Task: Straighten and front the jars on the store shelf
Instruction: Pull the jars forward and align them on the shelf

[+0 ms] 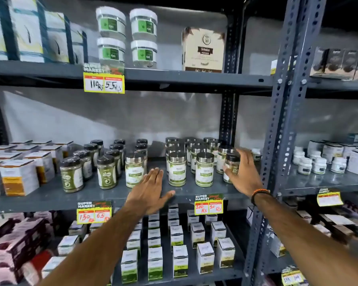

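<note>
Reaching up from the bottom edge, two bare forearms stretch toward the middle shelf (103,193) of a grey metal rack. Nearest, the left hand (150,189) lies flat with its fingers together and its thumb splayed, palm down over the shelf's front lip, holding nothing; its fingertips end just before a steel-lidded jar (135,169) with a pale green label. The right hand (242,169), a beaded band (260,195) at its wrist, is wrapped around a dark-lidded jar (230,166) at the right end of the shelf, thumb on the near side and fingers curled behind it. That jar stands upright just beside the rack's upright post (277,141).

Between the hands, two more steel-lidded jars (177,169) stand at the front, labels facing out, with rows of like jars behind them. Left of these, dark-lidded jars of green powder (71,174) run back in diagonal rows, and white and orange boxes (19,178) fill the far left. Price tags (208,204) hang from the shelf edge.

Farther up, on the top shelf, four clear tubs with white lids (112,36) are stacked in pairs beside a cream and brown carton (204,50).
</note>
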A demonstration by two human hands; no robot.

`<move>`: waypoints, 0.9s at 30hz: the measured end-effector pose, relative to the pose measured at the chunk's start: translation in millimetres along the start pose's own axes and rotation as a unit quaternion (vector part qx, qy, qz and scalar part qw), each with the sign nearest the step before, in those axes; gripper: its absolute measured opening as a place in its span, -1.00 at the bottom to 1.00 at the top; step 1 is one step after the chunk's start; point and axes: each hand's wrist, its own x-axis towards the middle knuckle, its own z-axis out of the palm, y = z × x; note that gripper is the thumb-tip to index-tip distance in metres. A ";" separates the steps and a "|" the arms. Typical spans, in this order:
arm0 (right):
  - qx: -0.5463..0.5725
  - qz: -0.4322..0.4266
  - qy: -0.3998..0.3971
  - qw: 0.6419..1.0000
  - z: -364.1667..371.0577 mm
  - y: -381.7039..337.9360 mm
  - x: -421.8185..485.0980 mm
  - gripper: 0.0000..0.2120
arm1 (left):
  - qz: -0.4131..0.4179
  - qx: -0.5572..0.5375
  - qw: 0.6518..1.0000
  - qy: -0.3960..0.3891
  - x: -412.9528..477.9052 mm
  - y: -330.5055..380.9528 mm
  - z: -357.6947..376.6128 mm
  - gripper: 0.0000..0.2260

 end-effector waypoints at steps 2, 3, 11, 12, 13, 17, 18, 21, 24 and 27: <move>0.028 0.030 0.007 0.999 5.4 4.4 1.6 -0.19 | -0.009 -0.013 1.000 -0.022 1.3 -1.6 10.2 -0.12; 0.036 0.043 -0.001 0.998 8.9 7.5 1.3 -0.18 | -0.016 -0.015 0.999 -0.030 2.5 -3.1 17.0 -0.13; 0.071 0.052 0.004 0.996 19.3 18.8 0.0 -0.16 | 0.003 0.033 0.999 -0.023 6.8 -8.6 30.4 -0.18; 0.074 0.051 0.005 0.996 19.4 19.8 -0.3 -0.16 | 0.003 0.036 0.999 -0.018 6.0 -8.1 31.2 -0.19; 0.078 0.050 0.006 0.996 19.4 21.2 0.2 -0.17 | 0.003 0.039 0.999 -0.012 5.8 -8.1 32.3 -0.20; 0.078 0.050 0.034 0.995 20.6 25.4 1.2 -0.18 | -0.002 0.047 0.999 0.002 6.4 -7.3 35.1 -0.23; 0.079 0.054 0.042 0.995 20.8 25.7 0.8 -0.18 | -0.002 0.047 0.999 0.003 6.6 -7.6 35.7 -0.23; 0.095 0.065 0.056 0.992 17.3 25.5 -1.7 -0.18 | -0.002 0.046 0.999 0.003 5.9 -7.5 35.6 -0.24; 0.100 0.060 0.066 0.991 7.6 22.6 -6.6 -0.18 | 0.001 0.047 0.999 -0.005 4.5 -5.8 32.7 -0.26; 0.103 0.046 0.071 0.991 -5.8 13.8 -14.3 -0.19 | 0.008 0.040 0.999 -0.024 -0.6 -2.8 25.5 -0.31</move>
